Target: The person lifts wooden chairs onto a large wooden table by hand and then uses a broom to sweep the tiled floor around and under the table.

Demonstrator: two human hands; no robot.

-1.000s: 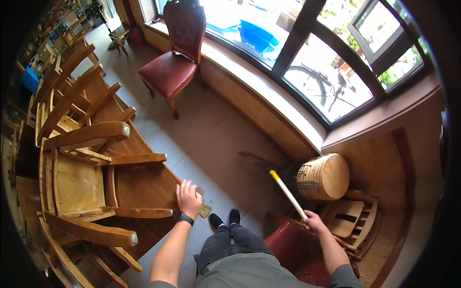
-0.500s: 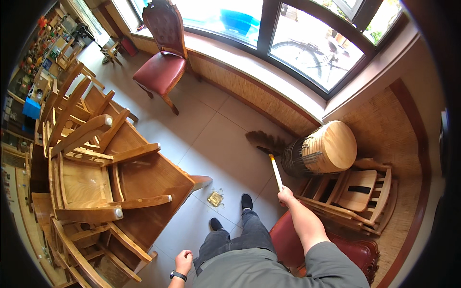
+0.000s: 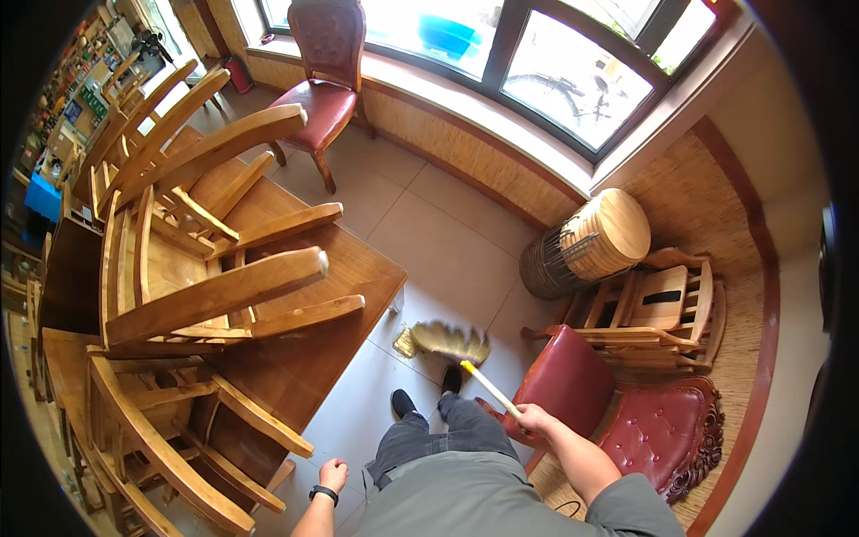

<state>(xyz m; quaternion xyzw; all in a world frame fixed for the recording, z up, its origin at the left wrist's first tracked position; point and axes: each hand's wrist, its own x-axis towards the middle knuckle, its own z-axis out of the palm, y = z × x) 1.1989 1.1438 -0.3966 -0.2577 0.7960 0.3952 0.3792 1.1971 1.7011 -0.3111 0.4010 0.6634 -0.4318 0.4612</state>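
Observation:
My right hand [image 3: 537,419] is wrapped round the pale handle of a broom [image 3: 490,390]. The broom's brown bristle head is smeared by motion and lies low over the floor, just in front of my shoes. Beside the bristles' left end is a small square brass-coloured plate [image 3: 405,342] in the floor, which looks like a drain cover. At my left side, my left hand [image 3: 333,475] hangs with curled fingers and nothing visible in it, near the upturned chairs.
Upturned wooden chairs [image 3: 215,295] rest on a table [image 3: 295,358] at left, legs jutting out. A red-seated chair [image 3: 313,112] stands by the window. At right are a wooden drum [image 3: 591,246], a folded wooden chair [image 3: 658,300] and another red padded chair [image 3: 564,376].
The broom head has swept from beside the drum toward me and left, to the brass-coloured plate. My right hand has come lower and nearer. My view has shifted slightly.

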